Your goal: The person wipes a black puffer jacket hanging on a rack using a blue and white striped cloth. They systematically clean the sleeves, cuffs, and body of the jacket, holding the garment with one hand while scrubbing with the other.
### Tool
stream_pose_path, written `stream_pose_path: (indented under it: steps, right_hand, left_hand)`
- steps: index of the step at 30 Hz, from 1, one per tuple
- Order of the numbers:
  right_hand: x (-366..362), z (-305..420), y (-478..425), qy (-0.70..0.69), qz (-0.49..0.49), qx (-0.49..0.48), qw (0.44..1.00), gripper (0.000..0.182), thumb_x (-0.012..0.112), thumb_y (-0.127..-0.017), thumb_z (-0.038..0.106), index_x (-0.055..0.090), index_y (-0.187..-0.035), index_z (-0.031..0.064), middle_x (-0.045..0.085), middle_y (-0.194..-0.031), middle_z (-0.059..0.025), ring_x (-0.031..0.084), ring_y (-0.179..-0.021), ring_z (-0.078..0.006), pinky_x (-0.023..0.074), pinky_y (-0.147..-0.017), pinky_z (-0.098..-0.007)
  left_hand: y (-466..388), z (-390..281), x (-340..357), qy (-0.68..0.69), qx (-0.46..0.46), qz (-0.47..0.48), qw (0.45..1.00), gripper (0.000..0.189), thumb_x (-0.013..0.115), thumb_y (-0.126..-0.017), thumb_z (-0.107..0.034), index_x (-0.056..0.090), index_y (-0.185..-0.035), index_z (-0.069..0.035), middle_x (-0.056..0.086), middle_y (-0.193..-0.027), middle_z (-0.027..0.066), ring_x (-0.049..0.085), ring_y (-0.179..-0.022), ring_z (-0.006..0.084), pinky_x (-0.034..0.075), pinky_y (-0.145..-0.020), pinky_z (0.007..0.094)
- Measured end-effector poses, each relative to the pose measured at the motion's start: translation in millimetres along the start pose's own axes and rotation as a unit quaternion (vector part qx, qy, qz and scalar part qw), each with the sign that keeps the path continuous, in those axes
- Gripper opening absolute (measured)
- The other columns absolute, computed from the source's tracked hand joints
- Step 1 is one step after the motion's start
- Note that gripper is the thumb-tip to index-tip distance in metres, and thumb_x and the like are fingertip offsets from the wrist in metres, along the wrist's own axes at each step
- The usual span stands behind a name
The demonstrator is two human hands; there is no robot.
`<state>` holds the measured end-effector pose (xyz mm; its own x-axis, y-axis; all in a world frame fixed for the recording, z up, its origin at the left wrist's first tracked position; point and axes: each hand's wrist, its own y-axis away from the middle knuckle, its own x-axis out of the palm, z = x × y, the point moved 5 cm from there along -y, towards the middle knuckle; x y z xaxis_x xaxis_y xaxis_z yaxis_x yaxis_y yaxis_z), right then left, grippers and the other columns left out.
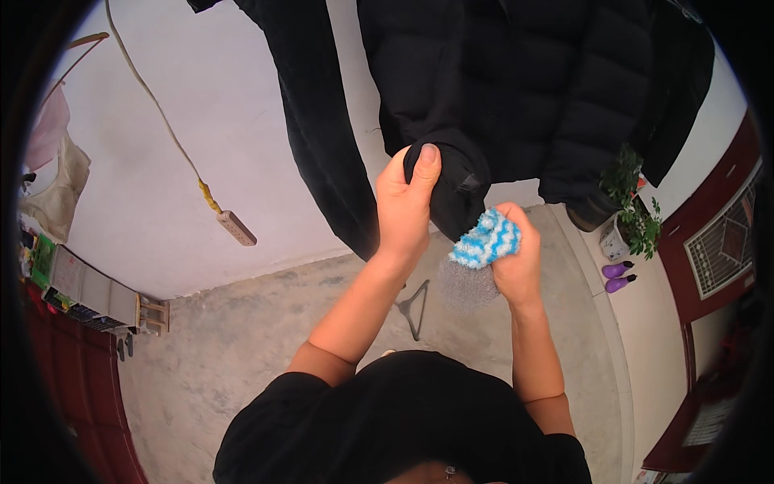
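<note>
A black quilted puffer jacket [514,91] hangs in front of me at the top of the view. My left hand [404,209] grips the end of one of its sleeves [456,160], thumb on top of the dark cloth. Close by, to the right and a little lower, my right hand [520,260] holds a fuzzy blue-and-white striped scrubbing cloth [488,241]. The cloth meets the lower edge of the sleeve end. Beneath it spreads a grey, mesh-like part [468,284]; whether it belongs to the cloth I cannot tell.
Another long black garment [317,115] hangs left of the jacket. A power strip [236,227] dangles on its cord by the white wall. On the concrete floor lies a clothes hanger [415,310]. Rightward are a potted plant [643,227] and purple shoes [617,284]; boxes [91,284] stand left.
</note>
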<state>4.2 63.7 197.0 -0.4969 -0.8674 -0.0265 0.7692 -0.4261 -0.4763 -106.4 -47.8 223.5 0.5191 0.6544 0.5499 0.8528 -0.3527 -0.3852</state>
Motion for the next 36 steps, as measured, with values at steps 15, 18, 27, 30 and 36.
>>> stream_pose_path:
  steps: [15, 18, 27, 30, 36]
  right_hand:
    - [-27, 28, -13, 0.078, -0.129, -0.144, 0.978, 0.018, 0.05, -0.074, -0.009, 0.054, -0.089, -0.0006, 0.056, -0.074, 0.0, 0.048, -0.071, -0.0061, 0.0409, -0.065, -0.0202]
    - [-7, -9, -5, -0.092, -0.028, -0.025, 0.995, 0.016, 0.049, -0.079, -0.008, 0.055, -0.092, -0.0017, 0.055, -0.082, 0.0023, 0.048, -0.077, -0.0067, 0.0399, -0.07, -0.0199]
    - [-43, -21, 14, -0.083, -0.16, 0.015, 0.983, 0.022, 0.053, -0.089, 0.004, 0.059, -0.108, -0.0033, 0.06, -0.098, -0.0018, 0.052, -0.085, -0.0066, 0.0415, -0.076, -0.0209]
    - [-86, 21, 21, -0.067, -0.331, -0.164, 0.927, 0.018, 0.057, -0.09, 0.018, 0.059, -0.091, 0.0002, 0.06, -0.096, -0.0069, 0.054, -0.084, -0.0102, 0.0453, -0.078, -0.0267]
    - [16, 72, 11, 0.401, -0.091, -0.413, 0.813, 0.034, 0.066, -0.076, 0.011, 0.058, -0.108, 0.005, 0.056, -0.106, -0.0137, 0.057, -0.09, -0.0277, 0.047, -0.081, -0.0341]
  left_hand:
    - [45, 6, 20, 0.315, -0.33, 0.173, 0.873, 0.034, 0.049, -0.095, -0.025, 0.057, -0.108, 0.005, 0.064, -0.104, 0.0155, 0.063, -0.094, 0.0246, 0.051, -0.085, 0.0346]
    - [50, 5, 22, 0.344, -0.336, 0.154, 0.863, 0.035, 0.048, -0.095, -0.026, 0.058, -0.106, 0.005, 0.064, -0.103, 0.0137, 0.063, -0.092, 0.0231, 0.052, -0.083, 0.0327]
    - [43, 3, 36, 0.178, -0.227, 0.091, 0.953, 0.037, 0.051, -0.095, -0.029, 0.057, -0.108, 0.005, 0.063, -0.104, 0.0109, 0.062, -0.093, 0.0169, 0.051, -0.083, 0.0277]
    - [33, 17, 30, 0.14, -0.199, 0.101, 0.965, 0.038, 0.052, -0.094, -0.031, 0.057, -0.108, 0.005, 0.063, -0.105, 0.0101, 0.061, -0.094, 0.0164, 0.05, -0.084, 0.0279]
    - [22, 27, 27, 0.251, -0.23, 0.082, 0.937, 0.034, 0.053, -0.093, -0.028, 0.056, -0.108, 0.002, 0.063, -0.103, 0.0106, 0.062, -0.093, 0.0169, 0.053, -0.076, 0.0276]
